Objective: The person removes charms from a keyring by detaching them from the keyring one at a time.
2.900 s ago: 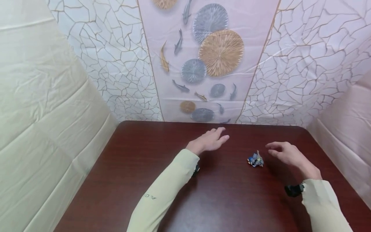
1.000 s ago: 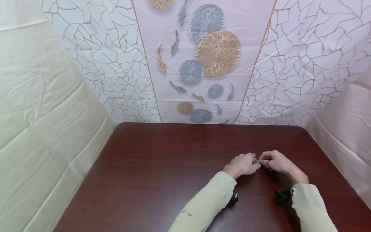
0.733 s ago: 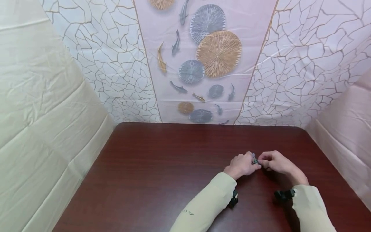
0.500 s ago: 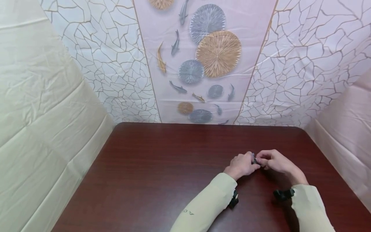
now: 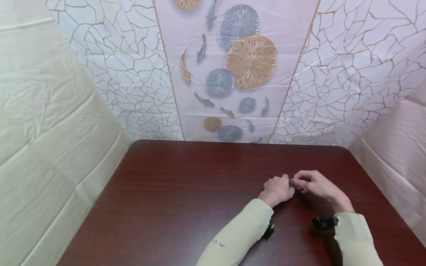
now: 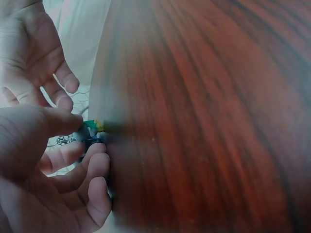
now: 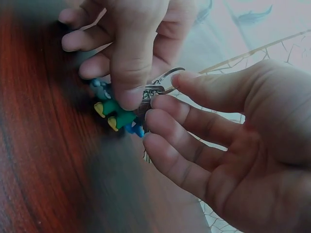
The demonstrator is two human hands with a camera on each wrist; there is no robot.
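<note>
My left hand [image 5: 276, 189] pinches a bunch of small figurine keychains [image 7: 122, 116] between thumb and fingers, just above the table. One figure is green with yellow feet; grey and blue parts show beside it. My right hand [image 5: 317, 184] meets it from the right. In the right wrist view, its thumb and fingers pinch a metal key ring [image 7: 170, 73], with short chain links running toward the figures. From the head view, the fingers cover most of the bunch. How many figures there are, I cannot tell.
A dark red-brown wooden table [image 5: 166, 203] lies under both hands. Behind it hangs a patterned cloth [image 5: 219, 107] with fish and round shapes. Pale cloth walls [image 5: 60, 147] flank the table. Each wrist wears a black camera [image 5: 325, 222].
Both hands moved in to the keychains, which lay loose on the table at first, and took hold of them. Over the last second, the right fingers shifted slightly left and up.
</note>
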